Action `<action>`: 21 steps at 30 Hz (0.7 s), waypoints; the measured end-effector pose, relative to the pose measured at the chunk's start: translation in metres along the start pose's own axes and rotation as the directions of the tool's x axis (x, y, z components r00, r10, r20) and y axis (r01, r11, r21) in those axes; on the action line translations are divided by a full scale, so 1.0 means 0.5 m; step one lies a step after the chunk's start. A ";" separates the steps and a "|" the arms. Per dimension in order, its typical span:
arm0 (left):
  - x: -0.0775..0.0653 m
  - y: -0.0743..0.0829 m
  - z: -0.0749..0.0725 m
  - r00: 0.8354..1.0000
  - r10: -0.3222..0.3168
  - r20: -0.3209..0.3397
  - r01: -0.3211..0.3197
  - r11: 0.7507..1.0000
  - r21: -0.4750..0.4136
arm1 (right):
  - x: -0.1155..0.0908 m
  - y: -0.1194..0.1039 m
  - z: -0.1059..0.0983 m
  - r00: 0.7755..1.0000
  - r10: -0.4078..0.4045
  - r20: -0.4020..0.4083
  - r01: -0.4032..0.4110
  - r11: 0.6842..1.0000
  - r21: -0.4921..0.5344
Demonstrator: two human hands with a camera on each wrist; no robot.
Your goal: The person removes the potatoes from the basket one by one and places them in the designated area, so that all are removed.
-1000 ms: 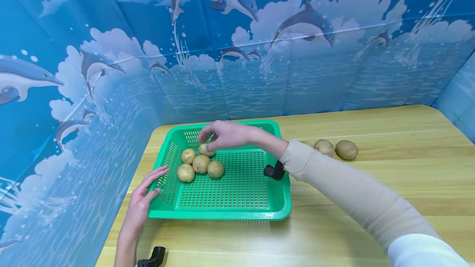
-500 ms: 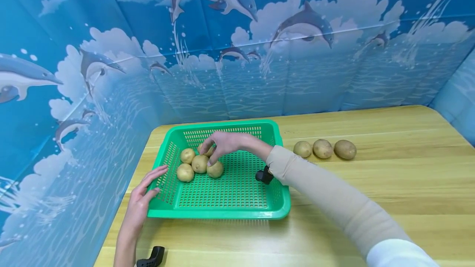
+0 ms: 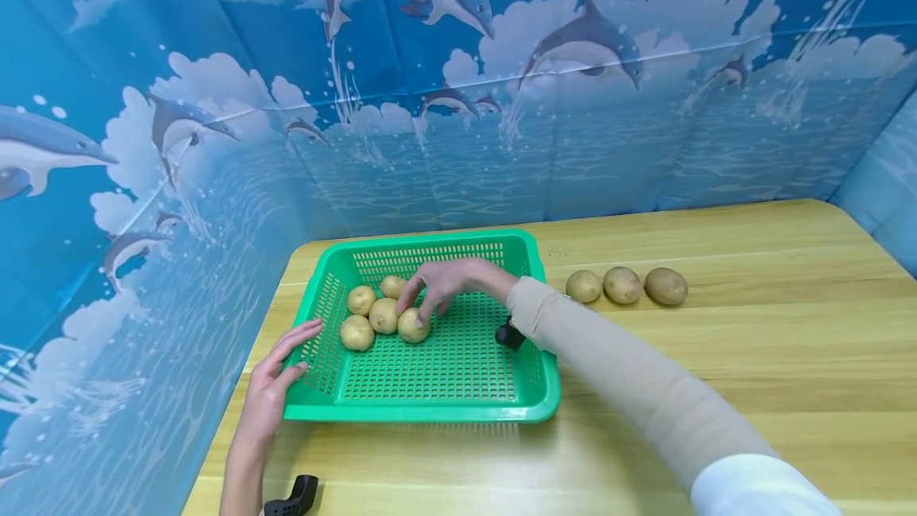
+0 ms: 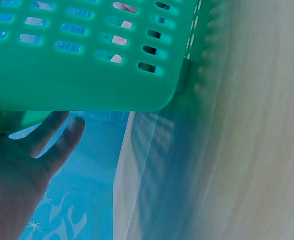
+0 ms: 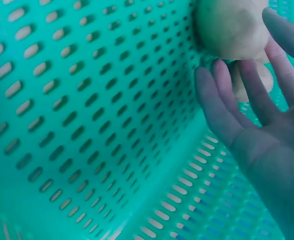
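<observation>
The nearest potato (image 3: 411, 328) of the basket group lies directly under the right hand (image 3: 444, 281), just left of the centre of the head frame. The thumb overlaps its upper right side; the index fingertip sits at its upper left. The right fingers are bent and spread about this potato; whether they grasp it firmly cannot be told. In the right wrist view, a potato fills the upper right, with the thumb at its right edge and the other fingertips along its lower edge.

The left hand (image 3: 272, 385), lower left of the head frame, rests at the left rim of the green basket (image 3: 430, 414), fingers extended and unclenched.

Four other potatoes (image 3: 357, 333) lie in the basket, left of and above the nearest one. In the right wrist view, the large potato is cut off by the top edge, and a second is partly covered by fingers. In the left wrist view, one fingertip runs behind the basket edge and the palm is cut off at left. The table surface there is blurred.

The basket appears plastic: rectangular, with rounded corners and slotted walls. The potatoes are rounded and tan. Three more potatoes (image 3: 622, 285) form a row, right of centre, on the wood-grain table (image 3: 716, 388). A dolphin-print backdrop (image 3: 501, 166) spans the upper frame.
</observation>
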State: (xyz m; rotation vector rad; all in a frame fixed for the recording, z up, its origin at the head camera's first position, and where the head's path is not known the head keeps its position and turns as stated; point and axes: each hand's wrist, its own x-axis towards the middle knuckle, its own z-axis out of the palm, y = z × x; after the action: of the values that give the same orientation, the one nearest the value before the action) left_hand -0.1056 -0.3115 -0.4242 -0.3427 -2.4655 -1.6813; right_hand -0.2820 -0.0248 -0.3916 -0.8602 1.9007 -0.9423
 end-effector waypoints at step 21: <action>-0.002 -0.002 -0.001 1.000 0.010 -0.002 -0.010 1.000 0.007 | 0.015 0.015 0.016 0.995 -0.015 0.101 0.009 0.998 0.055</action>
State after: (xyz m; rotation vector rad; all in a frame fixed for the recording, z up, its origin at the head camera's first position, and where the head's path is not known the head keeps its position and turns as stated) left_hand -0.1049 -0.3124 -0.4254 -0.3519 -2.4637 -1.6678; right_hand -0.2795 -0.0299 -0.4036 -0.8716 1.7775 -0.9361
